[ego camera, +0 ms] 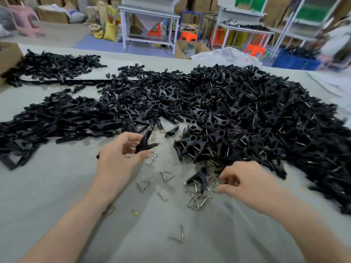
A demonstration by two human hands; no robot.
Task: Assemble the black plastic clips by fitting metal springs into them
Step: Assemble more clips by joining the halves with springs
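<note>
My left hand holds a black plastic clip between thumb and fingers, its two jaws spread and pointing right. My right hand reaches into a small heap of metal springs, its fingers curled and pinching at springs by the pile's edge; what it holds is too small to make out. A single black clip lies among those springs just left of my right hand. More loose springs are scattered on the grey cloth between my hands.
A big heap of clips with springs fills the right and middle of the table. Plain black clip halves are piled at the left and far left. Grey cloth covers the table. Benches, stools and boxes stand behind.
</note>
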